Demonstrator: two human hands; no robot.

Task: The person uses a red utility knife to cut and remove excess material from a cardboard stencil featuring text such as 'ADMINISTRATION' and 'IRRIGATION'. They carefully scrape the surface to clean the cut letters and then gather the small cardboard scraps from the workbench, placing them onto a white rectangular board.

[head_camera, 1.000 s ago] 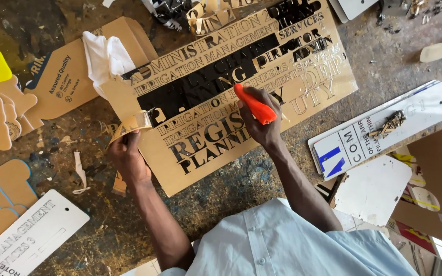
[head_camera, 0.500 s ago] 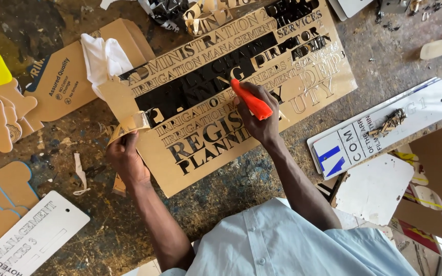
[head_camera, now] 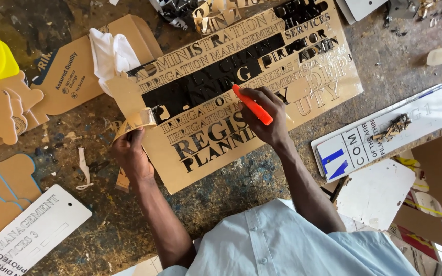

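Both our hands are on the gold sign sheet (head_camera: pixel 262 76): the left hand (head_camera: pixel 129 153) pinches the peeled-up backing strip (head_camera: pixel 129 105) at the sheet's nine o'clock edge, while the right hand (head_camera: pixel 264 115) is closed around an orange knife (head_camera: pixel 251 105), tip pointing to eleven o'clock onto the lettering. We judge we are picking waste film from the cut letters, which calls for a light, shallow touch of the tip.
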